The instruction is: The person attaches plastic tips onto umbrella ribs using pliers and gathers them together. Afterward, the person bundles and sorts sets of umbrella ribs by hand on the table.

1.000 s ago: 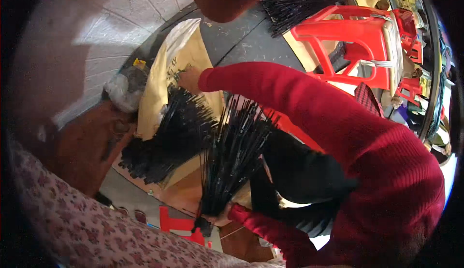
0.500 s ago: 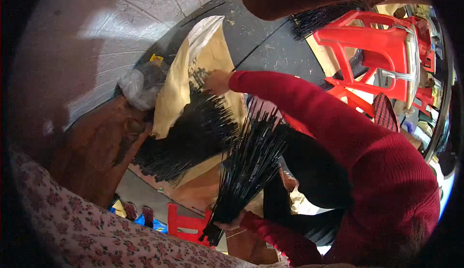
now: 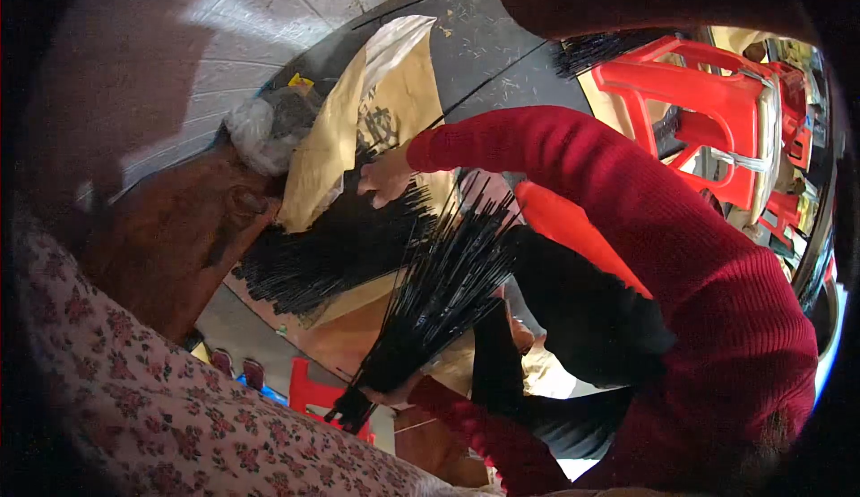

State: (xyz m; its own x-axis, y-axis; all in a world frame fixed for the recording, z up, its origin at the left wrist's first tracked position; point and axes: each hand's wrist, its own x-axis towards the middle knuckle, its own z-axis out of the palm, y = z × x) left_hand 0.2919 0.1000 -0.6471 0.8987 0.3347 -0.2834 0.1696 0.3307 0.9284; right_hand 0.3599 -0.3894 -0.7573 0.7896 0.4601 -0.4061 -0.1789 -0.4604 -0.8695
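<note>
My left hand [image 3: 394, 393] is closed round the narrow lower end of a bundle of thin black rods [image 3: 439, 295]. The bundle leans, and its upper ends fan out. My right hand [image 3: 387, 179], fingers bent inward, is over a large pile of similar black rods [image 3: 336, 246]. Whatever its fingers may hold is hidden. That pile lies in and in front of an opened brown paper sack [image 3: 318, 152] with dark printed characters. Red knitted sleeves cover both arms.
Red plastic stools [image 3: 690, 94] stand at the right, another red stool [image 3: 313, 391] below the bundle. A brown wooden piece [image 3: 179, 246] and a clear plastic bag [image 3: 264, 134] are at left. Floral cloth [image 3: 179, 398] fills the lower left, near a pair of shoes [image 3: 237, 367].
My right hand has moved from the sack's printed side down and left, over the rod pile. My left hand and its bundle have shifted left and slightly up; the whole view has also shifted.
</note>
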